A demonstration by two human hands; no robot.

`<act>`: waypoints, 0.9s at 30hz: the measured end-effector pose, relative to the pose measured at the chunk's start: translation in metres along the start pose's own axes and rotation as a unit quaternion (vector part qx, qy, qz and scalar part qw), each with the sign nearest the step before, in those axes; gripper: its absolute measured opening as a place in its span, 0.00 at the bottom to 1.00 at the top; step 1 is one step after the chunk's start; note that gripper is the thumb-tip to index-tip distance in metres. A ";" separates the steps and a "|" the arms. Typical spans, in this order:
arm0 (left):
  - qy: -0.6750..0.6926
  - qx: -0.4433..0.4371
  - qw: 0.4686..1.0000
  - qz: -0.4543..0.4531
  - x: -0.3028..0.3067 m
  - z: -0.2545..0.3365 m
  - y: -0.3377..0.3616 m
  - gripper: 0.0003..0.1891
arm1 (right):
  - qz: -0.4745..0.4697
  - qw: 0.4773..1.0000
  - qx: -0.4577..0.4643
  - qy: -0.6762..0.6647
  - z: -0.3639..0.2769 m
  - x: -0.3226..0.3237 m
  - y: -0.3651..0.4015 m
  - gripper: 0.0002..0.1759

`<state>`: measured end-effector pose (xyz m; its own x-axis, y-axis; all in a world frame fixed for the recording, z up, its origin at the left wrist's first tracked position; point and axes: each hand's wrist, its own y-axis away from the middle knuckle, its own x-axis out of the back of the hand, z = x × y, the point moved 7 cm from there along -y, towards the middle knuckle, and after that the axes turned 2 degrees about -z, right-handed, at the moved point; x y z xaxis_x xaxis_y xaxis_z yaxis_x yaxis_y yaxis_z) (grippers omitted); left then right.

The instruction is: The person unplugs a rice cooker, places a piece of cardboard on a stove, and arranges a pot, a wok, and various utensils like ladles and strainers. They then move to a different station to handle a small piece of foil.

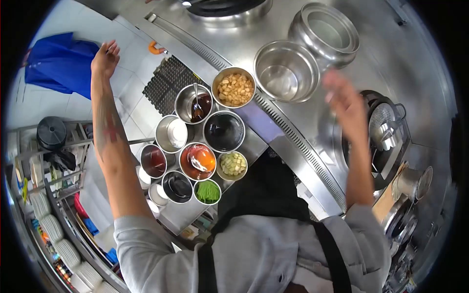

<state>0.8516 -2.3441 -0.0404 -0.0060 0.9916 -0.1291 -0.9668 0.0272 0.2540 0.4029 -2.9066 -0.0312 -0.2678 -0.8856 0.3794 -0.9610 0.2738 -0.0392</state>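
My left hand (106, 59) is stretched out at the upper left, above the tiled floor. It is empty, with its fingers loosely curled and apart. Blurred by motion, my right hand (344, 100) hangs over the steel counter with fingers extended and nothing visible in it. The nearest things to it are an open steel pot (287, 72) and a rounder lidless pot (328, 34). Between my arms stand several steel containers: diced tan pieces (234, 90), dark sauce with a spoon (197, 104), an orange-red mixture (197, 161), pale green cubes (232, 165) and shredded greens (207, 192).
A wok station with a perforated ladle (382, 122) lies right of my right forearm. A slotted drain channel (298, 146) runs along the counter. A person in blue clothing (58, 63) is at the upper left. Shelving with stacked white containers (51, 227) stands lower left.
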 end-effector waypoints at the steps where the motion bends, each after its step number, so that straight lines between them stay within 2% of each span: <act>1: 0.026 -0.054 0.998 -0.014 0.006 0.017 0.034 0.21 | -0.025 0.997 -0.040 -0.059 0.021 -0.020 0.040 0.25; 2: 0.042 -0.093 0.994 -0.029 0.001 0.027 0.089 0.21 | -0.033 0.979 -0.096 -0.176 0.076 -0.045 0.089 0.20; 3: 0.057 -0.130 0.989 -0.047 -0.020 0.027 0.151 0.22 | -0.075 0.986 -0.116 -0.095 0.126 -0.065 0.138 0.17; 4: 0.066 -0.155 0.981 -0.097 -0.050 0.011 0.212 0.23 | -0.084 0.994 -0.076 -0.004 0.156 -0.088 0.183 0.17; 5: 0.077 -0.175 0.970 -0.148 -0.077 -0.014 0.271 0.24 | -0.142 0.978 -0.133 0.074 0.170 -0.107 0.225 0.19; 6: 0.032 -0.159 0.954 -0.253 -0.092 -0.067 0.313 0.26 | -0.198 0.949 -0.193 0.148 0.181 -0.126 0.272 0.21; 7: 0.009 -0.131 0.938 -0.320 -0.130 -0.118 0.380 0.25 | -0.226 0.936 -0.143 0.229 0.185 -0.136 0.315 0.24; 8: -0.027 -0.024 0.908 -0.418 -0.155 -0.186 0.429 0.22 | -0.255 0.912 -0.087 0.311 0.185 -0.146 0.353 0.26; 9: -0.085 0.041 0.881 -0.464 -0.186 -0.242 0.482 0.22 | -0.250 0.911 -0.087 0.315 0.182 -0.151 0.385 0.26; 10: -0.092 0.193 0.844 -0.492 -0.202 -0.313 0.536 0.19 | -0.239 0.928 -0.160 0.236 0.184 -0.152 0.416 0.27; 11: -0.091 0.226 0.837 -0.489 -0.195 -0.384 0.576 0.18 | -0.233 0.932 -0.231 0.155 0.186 -0.151 0.443 0.28; 12: 0.019 0.363 0.858 -0.364 -0.165 -0.460 0.618 0.21 | -0.243 0.930 -0.224 0.158 0.182 -0.153 0.461 0.28; 13: 0.098 0.442 0.864 -0.220 -0.120 -0.521 0.650 0.25 | -0.227 0.932 -0.244 0.144 0.179 -0.154 0.475 0.29; 14: 0.175 0.504 0.842 -0.075 -0.079 -0.559 0.687 0.28 | -0.206 0.934 -0.261 0.128 0.177 -0.156 0.483 0.30; 15: 0.206 0.464 0.860 0.045 -0.029 -0.561 0.708 0.36 | -0.183 0.949 -0.221 0.130 0.168 -0.162 0.472 0.28; 16: 0.305 0.443 0.836 0.106 0.025 -0.583 0.724 0.41 | -0.161 0.961 -0.184 0.128 0.159 -0.172 0.460 0.27; 17: 0.297 0.371 0.863 0.172 0.070 -0.572 0.732 0.43 | -0.163 0.961 -0.192 0.111 0.150 -0.184 0.442 0.26; 18: 0.327 0.315 0.841 0.294 0.141 -0.611 0.732 0.42 | -0.165 0.962 -0.199 0.094 0.143 -0.195 0.411 0.27; 19: 0.375 0.258 0.813 0.364 0.176 -0.595 0.735 0.43 | -0.111 0.969 -0.212 0.063 0.154 -0.207 0.385 0.29; 20: 0.328 0.210 0.858 0.335 0.213 -0.591 0.726 0.63 | -0.089 0.976 -0.175 0.099 0.187 -0.225 0.352 0.30; 21: 0.244 0.163 0.883 0.367 0.199 -0.520 0.737 0.59 | -0.104 0.962 -0.250 0.021 0.204 -0.238 0.321 0.31; 22: 0.310 0.160 0.866 0.359 0.223 -0.526 0.728 0.44 | -0.066 0.949 -0.299 -0.070 0.210 -0.247 0.295 0.31; 23: 0.295 0.141 0.872 0.365 0.240 -0.525 0.724 0.42 | -0.028 0.925 -0.346 -0.158 0.211 -0.256 0.274 0.32; 24: 0.281 0.122 0.877 0.369 0.253 -0.524 0.718 0.41 | 0.016 0.912 -0.375 -0.168 0.210 -0.260 0.258 0.31; 25: 0.305 0.130 0.873 0.358 0.259 -0.522 0.712 0.33 | 0.000 0.908 -0.390 -0.152 0.201 -0.262 0.246 0.29; 26: 0.301 0.131 0.875 0.355 0.264 -0.524 0.704 0.33 | -0.011 0.906 -0.386 -0.173 0.213 -0.276 0.231 0.26; 27: 0.325 0.130 0.872 0.342 0.267 -0.529 0.699 0.29 | -0.023 0.903 -0.384 -0.192 0.229 -0.291 0.221 0.23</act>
<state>0.0386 -2.1275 -0.4046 -0.7838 0.5082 -0.3569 -0.5902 -0.4310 0.6826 0.2532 -2.6741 -0.3623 -0.3747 -0.9271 0.0107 -0.6794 0.2824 0.6773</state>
